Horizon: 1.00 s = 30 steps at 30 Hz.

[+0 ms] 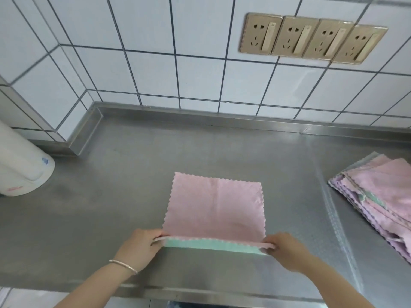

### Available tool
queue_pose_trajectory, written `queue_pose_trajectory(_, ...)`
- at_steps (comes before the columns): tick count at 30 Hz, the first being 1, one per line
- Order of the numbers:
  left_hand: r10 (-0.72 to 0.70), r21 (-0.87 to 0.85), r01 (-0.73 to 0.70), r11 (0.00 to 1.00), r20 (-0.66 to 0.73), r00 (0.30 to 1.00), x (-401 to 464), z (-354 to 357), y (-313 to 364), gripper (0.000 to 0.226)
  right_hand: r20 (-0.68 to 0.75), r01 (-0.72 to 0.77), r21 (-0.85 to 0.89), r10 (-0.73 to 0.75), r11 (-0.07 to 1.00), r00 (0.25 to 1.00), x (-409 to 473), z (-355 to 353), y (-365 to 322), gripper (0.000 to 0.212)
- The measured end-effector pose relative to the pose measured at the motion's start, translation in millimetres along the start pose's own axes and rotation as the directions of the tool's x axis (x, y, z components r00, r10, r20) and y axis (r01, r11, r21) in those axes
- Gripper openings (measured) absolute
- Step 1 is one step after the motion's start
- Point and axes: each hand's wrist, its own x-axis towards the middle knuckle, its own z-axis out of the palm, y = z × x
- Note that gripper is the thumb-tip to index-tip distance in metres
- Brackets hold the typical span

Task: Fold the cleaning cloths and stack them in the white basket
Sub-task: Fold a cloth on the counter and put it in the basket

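A pink cleaning cloth with a zigzag edge lies flat on the steel counter. Its near edge is turned up and shows a green underside. My left hand pinches the near left corner of the cloth. My right hand pinches the near right corner. A pile of pink and lilac cloths lies on the counter at the right edge. No white basket is in view.
A white cylindrical object stands at the left edge of the counter. A tiled wall with several sockets rises behind. A clear plastic sheet lies under the pile. The counter's front edge runs close below my arms.
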Motion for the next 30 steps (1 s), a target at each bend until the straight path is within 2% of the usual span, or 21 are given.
queue_pose_trajectory(3, -0.049, -0.075, 0.043, 0.996, -0.083, 0.995, 10.0, -14.1, 12.6, 0.016, -0.091, -0.031, 0.276, 0.058, 0.961, 0.994, 8.5, -16.2, 1.8, 0.026)
queue_pose_trajectory(5, -0.122, -0.169, 0.102, 0.980, -0.112, 0.986, 25.6, -22.1, 19.4, 0.008, -0.152, -0.050, 0.450, 0.132, 0.892, 0.980, 19.1, -23.3, 0.4, 0.013)
queue_pose_trajectory(6, -0.162, -0.210, 0.136, 0.968, -0.114, 0.980, 34.9, -24.8, 20.5, 0.018, -0.171, -0.050, 0.526, 0.163, 0.849, 0.972, 25.0, -24.7, -1.7, 0.009)
queue_pose_trajectory(8, -0.232, -0.272, 0.200, 0.942, -0.094, 0.968, 55.2, -27.8, 21.7, 0.031, -0.185, -0.043, 0.614, 0.197, 0.788, 0.963, 36.4, -25.9, -8.1, 0.010)
queue_pose_trajectory(10, -0.271, -0.282, 0.240, 0.929, -0.075, 0.960, 79.8, -29.1, 24.3, 0.022, -0.202, -0.051, 0.662, 0.243, 0.748, 0.949, 49.8, -28.6, -14.1, 0.017)
queue_pose_trajectory(12, -0.296, -0.254, 0.264, 0.930, -0.100, 0.950, 105.2, -29.3, 25.9, 0.018, -0.231, -0.065, 0.694, 0.307, 0.718, 0.923, 65.1, -32.3, -17.6, 0.023)
queue_pose_trajectory(16, -0.360, -0.276, 0.303, 0.912, -0.183, 0.915, 137.0, -27.6, 28.4, 0.023, -0.239, -0.125, 0.678, 0.378, 0.724, 0.895, 86.7, -38.0, -25.6, 0.029)
queue_pose_trajectory(20, -0.398, -0.260, 0.344, 0.902, -0.193, 0.897, 151.5, -23.3, 25.3, 0.023, -0.246, -0.182, 0.614, 0.405, 0.768, 0.881, 98.2, -40.6, -29.3, 0.027)
queue_pose_trajectory(30, -0.399, -0.170, 0.367, 0.915, -0.242, 0.884, 160.9, -18.3, 28.2, 0.026, -0.251, -0.248, 0.595, 0.469, 0.765, 0.847, 111.7, -35.7, -31.1, 0.020)
